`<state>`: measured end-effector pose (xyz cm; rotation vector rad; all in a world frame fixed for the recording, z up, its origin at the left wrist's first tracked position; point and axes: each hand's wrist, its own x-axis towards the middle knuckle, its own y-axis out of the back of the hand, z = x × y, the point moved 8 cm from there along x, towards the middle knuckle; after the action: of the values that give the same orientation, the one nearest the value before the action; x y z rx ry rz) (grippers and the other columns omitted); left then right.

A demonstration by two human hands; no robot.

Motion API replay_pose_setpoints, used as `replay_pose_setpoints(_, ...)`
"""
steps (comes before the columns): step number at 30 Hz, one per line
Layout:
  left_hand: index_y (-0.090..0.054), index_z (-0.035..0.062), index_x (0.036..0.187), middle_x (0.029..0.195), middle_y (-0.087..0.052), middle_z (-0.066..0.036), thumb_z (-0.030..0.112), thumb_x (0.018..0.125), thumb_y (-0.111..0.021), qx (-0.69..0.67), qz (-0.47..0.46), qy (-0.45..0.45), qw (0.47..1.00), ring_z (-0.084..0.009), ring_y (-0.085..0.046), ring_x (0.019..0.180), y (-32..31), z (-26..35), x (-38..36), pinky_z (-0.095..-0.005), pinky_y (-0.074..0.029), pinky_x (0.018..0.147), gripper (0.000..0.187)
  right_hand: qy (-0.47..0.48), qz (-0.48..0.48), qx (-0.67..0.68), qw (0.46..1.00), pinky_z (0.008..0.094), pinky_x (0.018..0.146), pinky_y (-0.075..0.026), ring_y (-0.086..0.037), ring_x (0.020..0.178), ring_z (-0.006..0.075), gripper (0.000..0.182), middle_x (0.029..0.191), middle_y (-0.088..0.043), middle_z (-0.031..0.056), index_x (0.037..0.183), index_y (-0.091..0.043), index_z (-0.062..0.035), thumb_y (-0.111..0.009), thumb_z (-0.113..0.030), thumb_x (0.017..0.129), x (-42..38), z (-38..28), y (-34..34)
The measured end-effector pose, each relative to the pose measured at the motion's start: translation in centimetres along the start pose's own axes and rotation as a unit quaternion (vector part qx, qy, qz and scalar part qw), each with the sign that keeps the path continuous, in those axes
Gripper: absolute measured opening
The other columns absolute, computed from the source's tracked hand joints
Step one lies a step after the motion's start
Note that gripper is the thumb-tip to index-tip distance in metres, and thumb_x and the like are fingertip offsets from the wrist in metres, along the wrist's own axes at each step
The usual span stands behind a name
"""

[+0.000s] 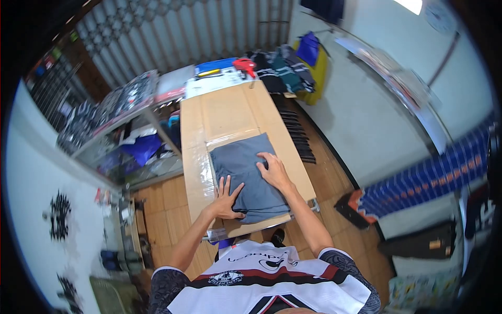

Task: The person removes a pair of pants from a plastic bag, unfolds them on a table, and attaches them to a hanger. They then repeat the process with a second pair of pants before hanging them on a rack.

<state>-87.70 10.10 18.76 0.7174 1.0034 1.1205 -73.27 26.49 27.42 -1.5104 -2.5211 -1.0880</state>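
Your grey cloth (239,153) lies on the cardboard (225,112) over the table, towards the end nearest you, its layers stacked at the near edge. Your left hand (225,203) rests on the cloth's left side with the fingers spread wide and the thumb apart, pointing across the near folds. Your right hand (273,171) is over the right side, fingers bent and the thumb held away from the index finger. To get the layers flat, I'd let your left palm bear down lightly as an anchor and draw the right fingers outward from it, since pushing inward would likely bunch the cloth. The creases by your left fingertips look worth easing out towards the left edge, and the near folds seem best lined up with each other before you press them. Keep the pressure soft, as the cloth could slide on the cardboard. As for what's hard to make out: your palms hide the cloth under them, and I cannot tell whether your right fingertips touch it or hover just above. The lower layers can't be seen, so neither their number nor the garment's kind is certain. Glare on the clear tape (200,167) blurs the cardboard's left side.
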Motion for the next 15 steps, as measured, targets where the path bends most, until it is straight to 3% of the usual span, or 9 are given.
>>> replay_pose_setpoints(2, -0.016, 0.0286, 0.164, 0.165, 0.016, -0.031, 0.061, 0.062, -0.082, -0.016, -0.010, 0.020, 1.000, -0.0535, 0.019, 0.150, 0.7, 0.3, 0.1, -0.0758, -0.007, 0.115, 0.126, 0.034, -0.031, -0.021, 0.999, 0.0433, 0.099, -0.049, -0.061, 0.117, 0.0383, 0.033, 0.119, -0.068, 0.0206, 0.121, -0.065, -0.0028, -0.069, -0.010, 0.089, 2.5, 0.2, -1.1)
replay_pose_setpoints(5, -0.022, 0.0260, 0.163, 0.167, 0.009, -0.029, 0.053, 0.063, -0.081, -0.056, 0.001, 0.052, 0.997, -0.0515, 0.013, 0.152, 1.4, 0.5, 0.3, -0.0775, -0.009, 0.114, 0.119, 0.111, -0.064, -0.065, 0.990, 0.0511, 0.108, -0.041, -0.052, 0.131, 0.0394, 0.038, 0.135, -0.062, 0.0171, 0.127, -0.064, -0.0080, -0.069, -0.017, 0.090, 5.3, 1.5, -4.1)
replay_pose_setpoints(6, -0.024, 0.0252, 0.162, 0.167, 0.007, -0.030, 0.053, 0.064, -0.081, -0.050, 0.016, 0.090, 0.995, -0.0528, 0.011, 0.152, 1.3, 1.1, -0.2, -0.0783, -0.009, 0.113, 0.117, 0.138, -0.070, -0.094, 0.983, 0.0534, 0.110, -0.039, -0.050, 0.133, 0.0398, 0.040, 0.138, -0.061, 0.0165, 0.129, -0.063, -0.0092, -0.069, -0.019, 0.091, 5.6, 1.4, -5.0)
replay_pose_setpoints(7, -0.025, 0.0244, 0.162, 0.166, 0.005, -0.031, 0.053, 0.065, -0.081, -0.042, 0.031, 0.127, 0.991, -0.0542, 0.009, 0.152, 1.6, 2.3, -0.5, -0.0792, -0.009, 0.112, 0.115, 0.115, -0.116, -0.106, 0.981, 0.0604, 0.114, -0.031, -0.043, 0.141, 0.0411, 0.044, 0.149, -0.053, 0.0154, 0.135, -0.062, -0.0143, -0.067, -0.029, 0.093, 5.9, 1.8, -6.0)
replay_pose_setpoints(10, -0.028, 0.0181, 0.160, 0.163, -0.002, -0.038, 0.054, 0.071, -0.077, -0.067, 0.074, 0.183, 0.978, -0.0622, -0.002, 0.148, 1.0, 6.4, -1.4, -0.0805, -0.010, 0.110, 0.108, 0.151, -0.130, -0.206, 0.958, 0.0623, 0.116, -0.027, -0.040, 0.143, 0.0410, 0.048, 0.154, -0.048, 0.0153, 0.139, -0.060, -0.0175, -0.063, -0.035, 0.095, 5.1, 3.6, -8.6)
replay_pose_setpoints(12, -0.024, 0.0116, 0.161, 0.160, -0.001, -0.043, 0.059, 0.077, -0.074, -0.050, 0.147, 0.214, 0.964, -0.0627, -0.004, 0.148, -0.5, 9.5, -1.6, -0.0791, -0.010, 0.111, 0.109, 0.150, -0.132, -0.216, 0.956, 0.0635, 0.117, -0.024, -0.037, 0.146, 0.0406, 0.050, 0.157, -0.045, 0.0146, 0.143, -0.058, -0.0203, -0.060, -0.039, 0.096, 5.3, 3.9, -9.3)
replay_pose_setpoints(15, -0.016, 0.0037, 0.161, 0.157, -0.002, -0.047, 0.066, 0.086, -0.064, -0.207, 0.181, 0.314, 0.909, -0.0656, -0.007, 0.146, -1.3, 12.8, -2.8, -0.0797, -0.008, 0.110, 0.109, 0.147, -0.132, -0.215, 0.956, 0.0633, 0.117, -0.024, -0.037, 0.146, 0.0405, 0.052, 0.157, -0.045, 0.0143, 0.144, -0.057, -0.0200, -0.060, -0.039, 0.096, 5.0, 4.1, -9.0)
